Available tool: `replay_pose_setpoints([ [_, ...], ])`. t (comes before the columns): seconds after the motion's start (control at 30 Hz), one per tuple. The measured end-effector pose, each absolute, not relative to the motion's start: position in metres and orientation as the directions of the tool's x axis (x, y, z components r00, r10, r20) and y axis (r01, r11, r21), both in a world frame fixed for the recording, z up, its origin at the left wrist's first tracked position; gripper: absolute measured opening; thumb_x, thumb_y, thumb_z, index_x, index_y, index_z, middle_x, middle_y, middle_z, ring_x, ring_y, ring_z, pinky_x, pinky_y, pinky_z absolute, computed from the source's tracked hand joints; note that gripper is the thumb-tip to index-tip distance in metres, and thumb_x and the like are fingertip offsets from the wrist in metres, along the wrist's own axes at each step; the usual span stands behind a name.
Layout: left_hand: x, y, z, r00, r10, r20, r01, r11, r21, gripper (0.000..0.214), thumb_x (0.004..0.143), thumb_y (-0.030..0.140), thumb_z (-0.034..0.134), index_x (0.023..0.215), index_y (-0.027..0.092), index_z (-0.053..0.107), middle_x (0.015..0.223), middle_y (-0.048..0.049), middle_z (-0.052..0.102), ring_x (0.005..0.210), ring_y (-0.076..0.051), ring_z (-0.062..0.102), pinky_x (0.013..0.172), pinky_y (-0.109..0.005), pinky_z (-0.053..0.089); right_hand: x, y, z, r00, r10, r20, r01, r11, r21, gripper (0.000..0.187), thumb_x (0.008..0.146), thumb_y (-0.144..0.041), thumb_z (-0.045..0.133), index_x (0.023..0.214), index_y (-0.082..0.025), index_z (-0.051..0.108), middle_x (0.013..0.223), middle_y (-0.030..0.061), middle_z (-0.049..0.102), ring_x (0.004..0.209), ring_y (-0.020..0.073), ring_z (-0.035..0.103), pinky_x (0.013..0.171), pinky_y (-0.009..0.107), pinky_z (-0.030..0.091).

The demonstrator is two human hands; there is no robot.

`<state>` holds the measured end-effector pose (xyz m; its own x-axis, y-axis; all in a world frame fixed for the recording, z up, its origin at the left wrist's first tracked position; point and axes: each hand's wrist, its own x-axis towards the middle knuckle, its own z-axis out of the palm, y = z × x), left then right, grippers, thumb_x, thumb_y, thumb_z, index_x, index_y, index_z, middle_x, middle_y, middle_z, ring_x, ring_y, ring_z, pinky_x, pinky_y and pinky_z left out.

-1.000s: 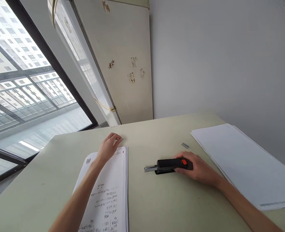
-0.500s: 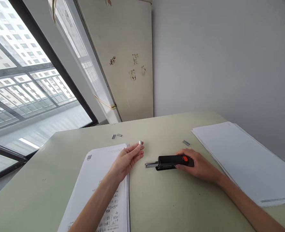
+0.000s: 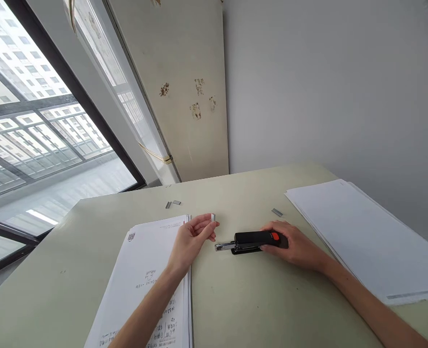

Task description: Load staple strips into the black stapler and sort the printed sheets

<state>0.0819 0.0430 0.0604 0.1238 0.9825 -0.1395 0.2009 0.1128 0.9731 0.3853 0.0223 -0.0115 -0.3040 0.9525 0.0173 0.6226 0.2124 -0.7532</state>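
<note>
The staple strip sits pinched between thumb and fingertips of the left hand, just above the table and just beside the metal tray sticking out of the black stapler. The right hand is closed over the stapler's back end, holding it flat. The strip is tiny and the pinch light, so it could snap or slip and land among the loose staples farther back. A nudge might skid the stapler. Fingers hide most of the strip, and whether the tray is empty cannot be told.
</note>
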Motion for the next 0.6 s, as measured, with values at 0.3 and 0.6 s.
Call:
replay_pose_setpoints([
  [0.3, 0.072, 0.04, 0.056, 0.369, 0.927, 0.06, 0.595, -0.286, 0.752, 0.03, 0.103, 0.043, 0.06, 0.124, 0.025, 0.072, 0.106, -0.0048, 0.081, 0.088, -0.02, 0.076, 0.084, -0.033, 0.061, 0.386, 0.022, -0.008, -0.299, 0.954, 0.032, 0.629, 0.222, -0.745, 0.031, 0.093, -0.054, 0.069, 0.109, -0.028, 0.071, 0.101, 0.0045, 0.073, 0.097, 0.0275, 0.066, 0.088, 0.042, 0.053],
  [0.6, 0.065, 0.035, 0.06, 0.737, 0.674, 0.05, 0.67, -0.738, 0.079, 0.053, 0.112, 0.021, 0.034, 0.164, 0.021, 0.021, 0.1, -0.0101, 0.074, 0.083, -0.023, 0.071, 0.068, -0.032, 0.056, 0.387, 0.023, -0.011, -0.303, 0.952, 0.039, 0.637, 0.233, -0.735, 0.03, 0.093, -0.053, 0.069, 0.11, -0.027, 0.071, 0.103, 0.0054, 0.074, 0.099, 0.0279, 0.066, 0.09, 0.042, 0.053],
])
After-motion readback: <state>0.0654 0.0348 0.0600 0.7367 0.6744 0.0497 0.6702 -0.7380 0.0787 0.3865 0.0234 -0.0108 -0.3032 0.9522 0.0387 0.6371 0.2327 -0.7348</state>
